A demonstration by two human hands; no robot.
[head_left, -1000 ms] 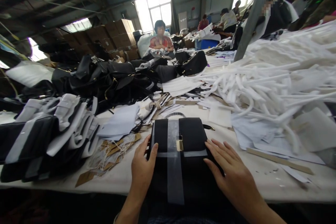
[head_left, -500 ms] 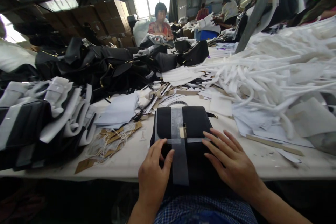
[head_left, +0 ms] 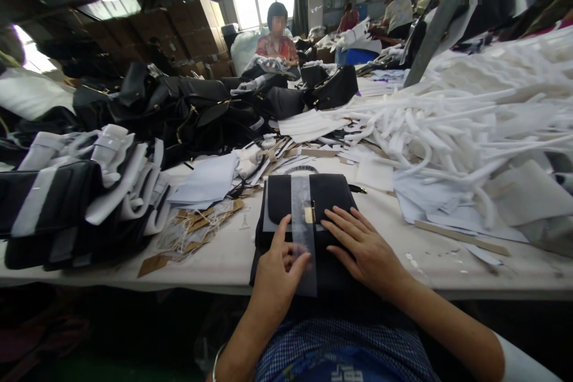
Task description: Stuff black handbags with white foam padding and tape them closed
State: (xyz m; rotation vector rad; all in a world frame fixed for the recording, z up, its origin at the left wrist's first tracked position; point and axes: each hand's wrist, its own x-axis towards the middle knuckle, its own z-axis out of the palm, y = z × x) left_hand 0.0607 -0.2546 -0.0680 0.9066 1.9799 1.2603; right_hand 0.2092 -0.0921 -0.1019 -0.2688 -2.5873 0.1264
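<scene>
A black handbag [head_left: 329, 191] lies flat at the table's front edge, right before me. A translucent strip [head_left: 301, 191] runs down its middle, beside a gold clasp [head_left: 310, 213]; another pale strip crosses under the flap. Over the lower left of the bag is my left hand [head_left: 282, 265], open, its index finger stretched out and the other fingers bent near the upright strip. My right hand [head_left: 364, 248] rests open on the right half, fingers flat and spread. The lower part of the bag is partly hidden by both hands.
Wrapped black bags [head_left: 54, 197] are stacked at the left. White paper sheets [head_left: 206, 179] and brown tags [head_left: 192, 227] lie beside them. White foam strips [head_left: 425, 125] heap up at the right. Behind a pile of black bags [head_left: 192, 95] sits another person [head_left: 277, 48].
My right hand has slid left and inward over the bag. My left hand has shifted right, its index finger now stretched out toward the flap. The whole view has moved slightly.
</scene>
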